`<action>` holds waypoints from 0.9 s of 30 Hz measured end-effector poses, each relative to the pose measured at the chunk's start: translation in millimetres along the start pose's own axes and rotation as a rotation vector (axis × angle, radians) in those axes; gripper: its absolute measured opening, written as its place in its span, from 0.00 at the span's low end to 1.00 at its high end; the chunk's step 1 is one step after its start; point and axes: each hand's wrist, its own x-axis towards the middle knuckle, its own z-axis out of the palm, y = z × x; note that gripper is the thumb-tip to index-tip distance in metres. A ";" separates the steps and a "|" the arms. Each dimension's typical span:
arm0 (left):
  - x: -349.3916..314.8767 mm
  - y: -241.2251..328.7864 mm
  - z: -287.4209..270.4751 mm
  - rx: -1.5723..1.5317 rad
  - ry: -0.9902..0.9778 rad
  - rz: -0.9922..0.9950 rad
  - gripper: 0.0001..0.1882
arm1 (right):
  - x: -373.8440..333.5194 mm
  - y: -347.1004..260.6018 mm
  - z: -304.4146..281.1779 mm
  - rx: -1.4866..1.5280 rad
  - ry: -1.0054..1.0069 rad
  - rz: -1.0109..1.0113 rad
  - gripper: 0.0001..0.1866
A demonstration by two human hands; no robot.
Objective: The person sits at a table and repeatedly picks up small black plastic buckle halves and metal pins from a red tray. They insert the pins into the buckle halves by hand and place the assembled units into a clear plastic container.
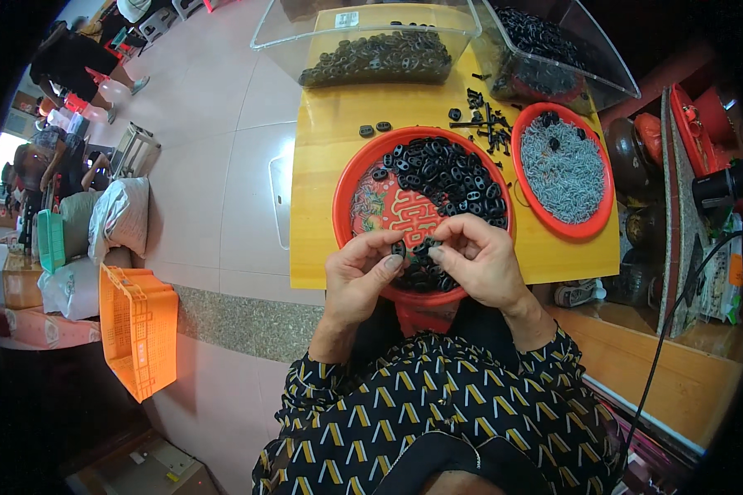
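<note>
My left hand (357, 271) pinches a small black oval piece with two holes (399, 247) between thumb and fingertips. Close beside it, my right hand (485, 257) is closed in a pinch at its fingertips; what it holds is too small and hidden to make out. Both hands are over the near part of a round red tray (339, 202) with a printed pattern on its bottom. Many loose black two-holed pieces (450, 169) like the one in my left hand are heaped along the tray's far and right sides. More lie near my fingers.
A red basin (518, 157) of silvery screws (563, 177) stands right of the tray. Clear bins (371, 58) of black parts are at the back of the yellow table (314, 190). Loose black bolts (491, 124) lie between. An orange crate (140, 330) stands on the floor at left.
</note>
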 end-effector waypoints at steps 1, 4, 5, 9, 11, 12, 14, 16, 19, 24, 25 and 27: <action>0.2 -0.4 0.4 0.000 -0.006 0.000 0.14 | 0.6 2.0 0.8 -0.030 0.051 -0.015 0.07; 0.4 -2.7 0.1 0.002 -0.016 0.002 0.14 | 2.8 5.1 3.0 -0.083 0.158 -0.010 0.06; 0.2 -3.1 -0.3 0.003 -0.017 0.003 0.14 | 2.6 3.5 2.0 -0.079 0.167 0.027 0.06; 0.3 -5.1 -1.4 -0.018 -0.025 -0.011 0.14 | 7.1 15.1 -1.5 -0.216 0.149 -0.166 0.07; 0.5 -4.0 -0.2 -0.025 -0.028 -0.015 0.14 | 5.4 9.8 0.9 -0.134 0.104 -0.108 0.06; 0.5 -4.1 -0.4 -0.029 -0.028 -0.014 0.14 | 2.0 -0.4 6.6 -0.014 0.079 0.009 0.06; 0.1 -6.3 -1.7 -0.020 -0.042 0.003 0.14 | -0.4 -5.4 10.8 0.111 0.043 0.138 0.04; 0.1 -6.3 -1.3 -0.025 -0.045 0.014 0.14 | -0.6 -6.7 11.5 0.120 0.027 0.161 0.03; -0.1 -5.7 0.9 -0.027 -0.036 0.021 0.14 | -0.9 -8.1 12.4 0.124 0.024 0.161 0.03; -0.1 -2.9 2.4 0.000 -0.052 0.019 0.14 | 0.1 -7.5 12.9 0.101 0.017 0.146 0.03; -0.3 -2.8 2.3 0.018 -0.053 0.023 0.14 | 0.1 -8.3 13.0 0.103 0.016 0.156 0.03; -0.8 -2.7 2.1 0.053 -0.058 0.031 0.14 | 0.4 -6.0 13.4 0.088 0.019 0.129 0.04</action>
